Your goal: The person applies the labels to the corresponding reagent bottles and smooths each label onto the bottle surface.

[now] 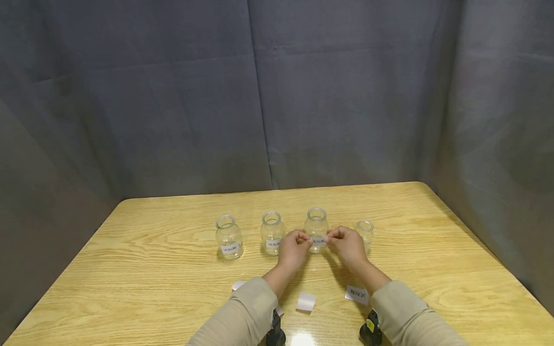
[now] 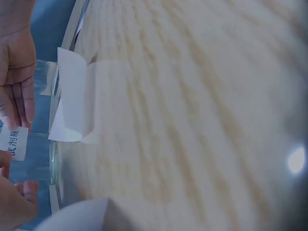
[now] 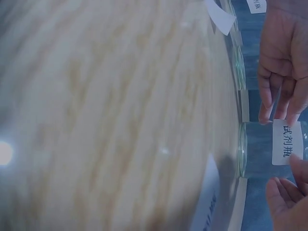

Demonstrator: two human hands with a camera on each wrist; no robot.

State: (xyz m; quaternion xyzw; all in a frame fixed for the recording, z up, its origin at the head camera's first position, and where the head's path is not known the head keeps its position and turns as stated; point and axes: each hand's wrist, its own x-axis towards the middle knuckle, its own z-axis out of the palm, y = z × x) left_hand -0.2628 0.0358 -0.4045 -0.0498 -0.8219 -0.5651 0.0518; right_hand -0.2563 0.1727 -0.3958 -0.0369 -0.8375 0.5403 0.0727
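Note:
A white label (image 1: 318, 241) with dark handwritten characters lies against the front of a clear glass jar (image 1: 316, 225), third from the left. My left hand (image 1: 294, 251) pinches the label's left end, while my right hand (image 1: 349, 247) pinches its right end. In the right wrist view the label (image 3: 287, 143) spans the lower part of the jar (image 3: 257, 149). Two more glass jars, one at the far left (image 1: 228, 234) and one second from left (image 1: 272, 230), bear similar labels. The rightmost jar (image 1: 365, 230) is partly hidden behind my right hand.
A handwritten label piece (image 1: 357, 294) lies near my right forearm. A curled white paper (image 1: 306, 302) rests between the forearms, with another paper scrap (image 1: 238, 284) beside the left sleeve. All stand on a wooden table (image 1: 151, 269) enclosed by grey curtains (image 1: 195, 120).

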